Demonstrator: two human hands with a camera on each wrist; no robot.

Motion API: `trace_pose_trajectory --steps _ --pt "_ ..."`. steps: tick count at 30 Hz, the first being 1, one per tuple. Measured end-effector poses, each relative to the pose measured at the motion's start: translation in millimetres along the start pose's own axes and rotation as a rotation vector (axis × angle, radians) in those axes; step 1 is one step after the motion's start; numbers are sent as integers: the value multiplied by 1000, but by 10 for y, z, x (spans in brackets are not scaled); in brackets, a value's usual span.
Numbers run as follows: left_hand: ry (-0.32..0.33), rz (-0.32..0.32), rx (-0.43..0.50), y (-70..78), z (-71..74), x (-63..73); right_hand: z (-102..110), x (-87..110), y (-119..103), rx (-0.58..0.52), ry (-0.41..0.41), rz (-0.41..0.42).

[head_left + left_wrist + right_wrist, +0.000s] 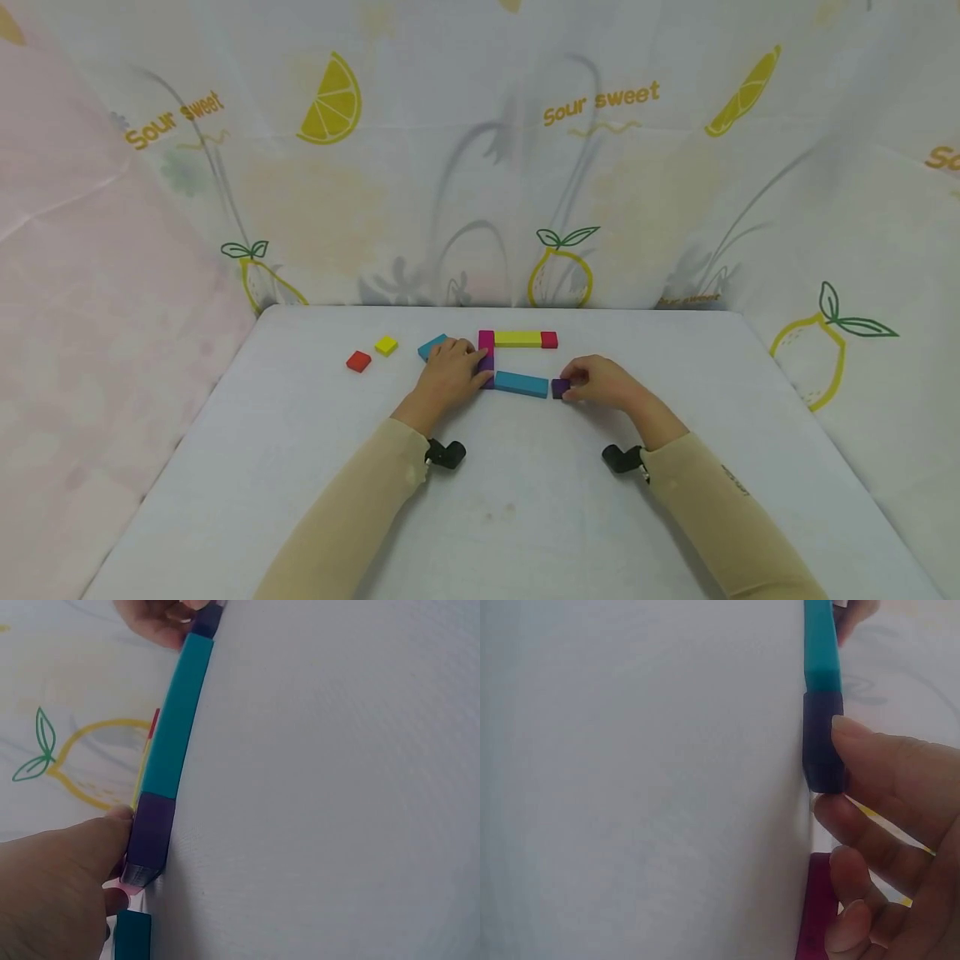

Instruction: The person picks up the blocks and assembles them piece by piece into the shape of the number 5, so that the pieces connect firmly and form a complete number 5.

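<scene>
My right hand point(607, 382) pinches a small dark purple block point(560, 388) between thumb and fingers, close to the right end of a blue bar point(521, 384). In the right wrist view the purple block point(823, 739) lines up with that bar point(822, 645). My left hand point(450, 372) rests its thumb and fingertips against an upright column of a magenta block point(486, 337) above a purple one point(152, 832). The blue bar meets the column's lower end. A yellow bar point(517, 339) extends from its top, with a red block point(550, 340) at the tip.
Another blue block point(432, 346) lies left of the column, partly hidden by the left hand. Further left are a yellow block point(386, 345) and a red-orange block point(358, 361). A white-covered table point(517, 517) ends at a lemon-printed curtain point(420, 192).
</scene>
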State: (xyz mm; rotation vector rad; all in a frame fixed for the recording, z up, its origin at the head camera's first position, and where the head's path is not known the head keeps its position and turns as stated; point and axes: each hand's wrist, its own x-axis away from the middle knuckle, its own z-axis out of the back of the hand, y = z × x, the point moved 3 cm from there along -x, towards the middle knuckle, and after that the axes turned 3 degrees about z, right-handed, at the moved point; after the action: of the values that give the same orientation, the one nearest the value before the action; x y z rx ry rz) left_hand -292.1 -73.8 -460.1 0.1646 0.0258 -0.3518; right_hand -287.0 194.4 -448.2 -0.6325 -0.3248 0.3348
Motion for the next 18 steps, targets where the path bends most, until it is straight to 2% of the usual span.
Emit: trace_pose_trajectory --steps 18 --pt "11 -5 9 -7 -6 3 -8 -10 -59 17 -3 -12"
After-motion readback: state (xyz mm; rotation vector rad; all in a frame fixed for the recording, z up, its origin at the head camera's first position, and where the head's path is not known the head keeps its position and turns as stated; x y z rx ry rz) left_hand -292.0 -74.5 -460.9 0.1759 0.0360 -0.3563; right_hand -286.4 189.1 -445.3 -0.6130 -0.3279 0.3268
